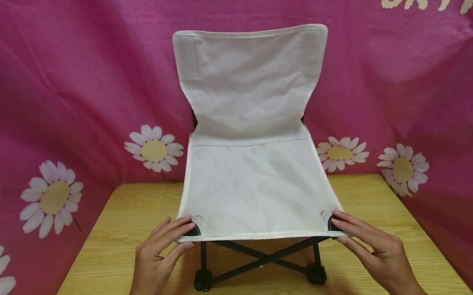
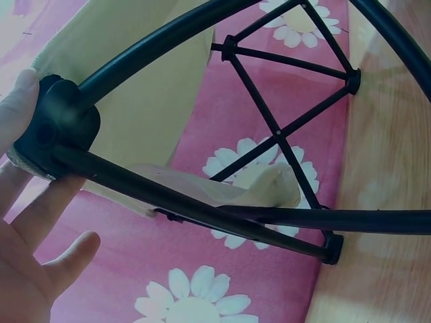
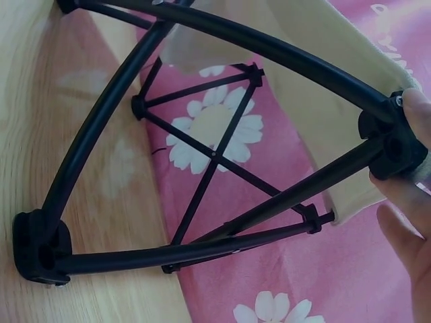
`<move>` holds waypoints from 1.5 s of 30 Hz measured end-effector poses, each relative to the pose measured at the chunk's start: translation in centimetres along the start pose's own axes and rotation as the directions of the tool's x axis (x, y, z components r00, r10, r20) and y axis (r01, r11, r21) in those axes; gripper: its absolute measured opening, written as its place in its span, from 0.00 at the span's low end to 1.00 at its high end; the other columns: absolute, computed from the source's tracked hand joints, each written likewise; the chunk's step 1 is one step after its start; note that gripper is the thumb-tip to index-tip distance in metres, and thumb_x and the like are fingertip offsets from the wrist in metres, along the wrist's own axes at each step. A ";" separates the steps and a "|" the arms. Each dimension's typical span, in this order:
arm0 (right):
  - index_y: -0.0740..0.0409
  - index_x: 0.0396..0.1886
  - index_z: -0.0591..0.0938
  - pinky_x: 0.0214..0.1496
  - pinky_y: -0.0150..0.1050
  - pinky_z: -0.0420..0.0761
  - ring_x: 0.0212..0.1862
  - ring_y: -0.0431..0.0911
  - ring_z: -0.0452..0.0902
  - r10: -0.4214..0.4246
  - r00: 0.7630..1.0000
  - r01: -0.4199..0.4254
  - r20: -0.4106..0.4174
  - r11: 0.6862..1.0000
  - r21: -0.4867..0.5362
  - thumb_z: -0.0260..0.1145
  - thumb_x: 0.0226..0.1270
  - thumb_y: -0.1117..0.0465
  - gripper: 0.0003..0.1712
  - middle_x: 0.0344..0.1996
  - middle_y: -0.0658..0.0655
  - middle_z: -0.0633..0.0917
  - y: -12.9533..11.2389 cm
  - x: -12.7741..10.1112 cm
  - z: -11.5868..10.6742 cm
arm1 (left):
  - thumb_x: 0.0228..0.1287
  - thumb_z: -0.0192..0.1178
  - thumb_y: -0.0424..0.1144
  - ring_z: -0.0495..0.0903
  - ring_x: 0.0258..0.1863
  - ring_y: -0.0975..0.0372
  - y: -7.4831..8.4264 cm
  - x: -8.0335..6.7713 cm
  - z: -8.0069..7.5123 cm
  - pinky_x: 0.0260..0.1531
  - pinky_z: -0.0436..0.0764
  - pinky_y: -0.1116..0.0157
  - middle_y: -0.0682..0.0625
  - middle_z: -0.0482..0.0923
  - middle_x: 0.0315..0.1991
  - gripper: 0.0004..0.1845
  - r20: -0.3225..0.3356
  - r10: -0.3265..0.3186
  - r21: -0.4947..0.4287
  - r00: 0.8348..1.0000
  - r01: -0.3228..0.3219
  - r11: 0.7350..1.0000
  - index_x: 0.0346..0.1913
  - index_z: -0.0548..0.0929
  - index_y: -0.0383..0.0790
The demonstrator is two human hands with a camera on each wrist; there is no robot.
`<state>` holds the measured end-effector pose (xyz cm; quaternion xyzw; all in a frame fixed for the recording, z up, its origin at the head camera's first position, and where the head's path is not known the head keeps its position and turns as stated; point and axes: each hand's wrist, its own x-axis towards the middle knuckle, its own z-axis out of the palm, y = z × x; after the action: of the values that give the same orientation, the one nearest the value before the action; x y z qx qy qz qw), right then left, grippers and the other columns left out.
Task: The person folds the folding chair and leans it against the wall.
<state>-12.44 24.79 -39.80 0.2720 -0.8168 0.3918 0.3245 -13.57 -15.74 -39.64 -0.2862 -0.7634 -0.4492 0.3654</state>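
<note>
A folding chair (image 1: 257, 183) with a white fabric seat and backrest stands unfolded on a wooden table, facing me. My left hand (image 1: 155, 260) pinches the front left seat corner, fingers on top and thumb underneath. The front right corner is held likewise by my right hand (image 1: 381, 252). In the left wrist view, thumb and fingers lie around a black plastic corner joint (image 2: 60, 128) where dark tubes meet. The right wrist view shows a matching corner joint (image 3: 397, 141) in the right hand's grip. Crossed black legs (image 1: 261, 259) show beneath the seat.
Light wooden tabletop (image 1: 101, 255) extends around the chair's feet. A pink cloth (image 1: 384, 81) printed with daisies and pale letters hangs behind and at both sides, close behind the backrest.
</note>
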 end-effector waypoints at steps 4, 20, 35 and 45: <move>0.66 0.49 0.85 0.52 0.24 0.74 0.57 0.39 0.78 -0.013 1.000 0.012 0.005 1.000 0.019 0.72 0.39 0.84 0.31 0.50 0.66 0.83 -0.1 0.2 -0.1 | 0.35 0.70 0.15 0.81 0.51 0.58 0.5 0.1 0.0 0.63 0.67 0.63 0.39 0.84 0.46 0.28 -0.002 -0.003 -0.003 1.000 0.003 1.000 0.46 0.86 0.33; 0.65 0.47 0.86 0.53 0.25 0.74 0.58 0.41 0.77 0.024 0.998 -0.027 0.050 0.997 0.066 0.72 0.37 0.85 0.32 0.49 0.64 0.84 1.5 -0.1 -0.5 | 0.34 0.71 0.16 0.83 0.47 0.59 0.0 -0.1 0.1 0.65 0.65 0.62 0.41 0.85 0.43 0.25 -0.008 0.013 -0.008 1.000 -0.013 1.000 0.41 0.88 0.36; 0.62 0.46 0.87 0.61 0.29 0.69 0.59 0.42 0.77 0.114 0.993 -0.115 0.026 0.992 0.053 0.72 0.42 0.83 0.28 0.48 0.62 0.85 1.1 -0.2 -0.2 | 0.34 0.72 0.18 0.83 0.47 0.61 -2.0 -1.0 0.6 0.67 0.61 0.61 0.43 0.85 0.43 0.25 -0.016 -0.005 -0.009 1.000 0.005 1.000 0.41 0.88 0.40; 0.63 0.45 0.87 0.61 0.30 0.69 0.57 0.42 0.78 0.074 0.997 -0.073 -0.008 0.996 0.049 0.72 0.39 0.84 0.28 0.46 0.63 0.86 0.3 0.3 -0.1 | 0.39 0.73 0.21 0.83 0.47 0.62 -1.8 -0.9 0.6 0.68 0.59 0.58 0.48 0.85 0.45 0.23 -0.008 -0.029 0.000 1.000 0.029 1.000 0.43 0.89 0.44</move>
<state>-12.79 25.03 -39.69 0.2477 -0.8149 0.4245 0.3071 -14.60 -16.05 -41.48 -0.2733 -0.7658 -0.4557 0.3621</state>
